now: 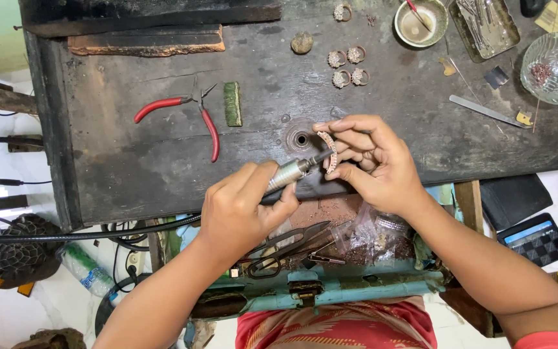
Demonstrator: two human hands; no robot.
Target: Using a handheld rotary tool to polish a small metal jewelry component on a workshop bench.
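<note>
Nearest, a teal metal drawer [356,291] holding black shears [289,249]. Above, left hand [243,210] gripping a silver rotary handpiece [290,174], right hand [372,165] pinching a curved studded bracelet [329,150], over scarred dark wooden tabletop [130,161] bearing red-handled pliers [185,113]. Pale tiled floor [8,317] below.

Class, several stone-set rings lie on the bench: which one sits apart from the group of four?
The ring at the bench's top edge, alone above the cluster of four rings.
</note>
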